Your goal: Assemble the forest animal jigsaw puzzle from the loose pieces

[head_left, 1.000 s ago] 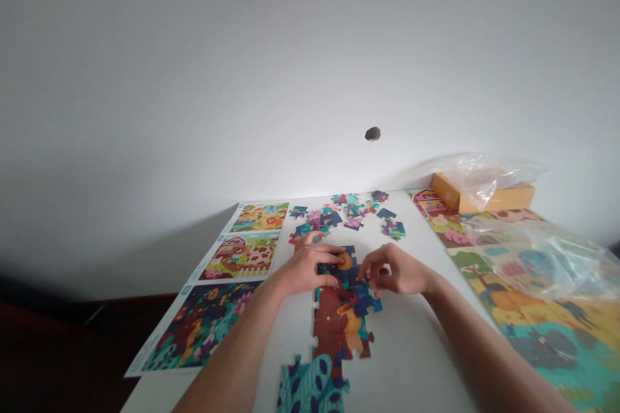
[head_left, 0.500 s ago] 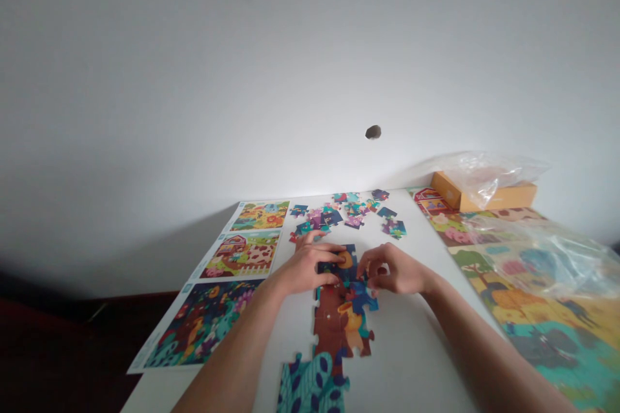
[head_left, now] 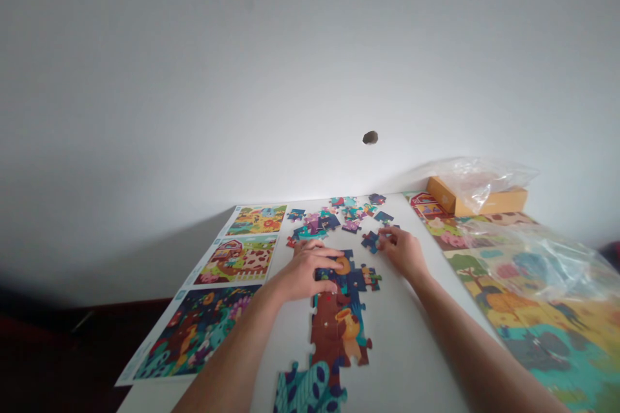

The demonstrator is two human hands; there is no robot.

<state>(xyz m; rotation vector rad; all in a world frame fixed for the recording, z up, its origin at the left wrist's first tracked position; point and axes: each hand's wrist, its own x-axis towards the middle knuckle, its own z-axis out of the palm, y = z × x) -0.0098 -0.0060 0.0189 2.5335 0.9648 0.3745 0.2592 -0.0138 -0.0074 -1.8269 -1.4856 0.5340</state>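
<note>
A partly joined jigsaw puzzle (head_left: 329, 329) runs lengthwise along the white table, showing a brown animal and teal leaves. My left hand (head_left: 307, 271) lies over its upper left part, fingers spread and pressing on the pieces. Farther up and to the right, my right hand (head_left: 400, 248) pinches the edge of a dark blue puzzle piece (head_left: 370, 242) close to the tabletop. Just below that hand, a small multicoloured piece (head_left: 372, 277) sticks out from the puzzle's right side. Loose puzzle pieces (head_left: 329, 221) are scattered beyond both hands, some overlapping.
A sheet of printed pictures (head_left: 191, 329) lies along the left side of the table. On the right are a finished farm and animal puzzle (head_left: 513, 310), a crumpled clear plastic bag (head_left: 547, 264) and a yellow box (head_left: 504, 201) with more plastic. A wall (head_left: 310, 77) stands behind.
My right hand has moved away from the puzzle's right edge, up towards the loose pieces, and now pinches a dark blue piece there. My left hand stays on the puzzle.
</note>
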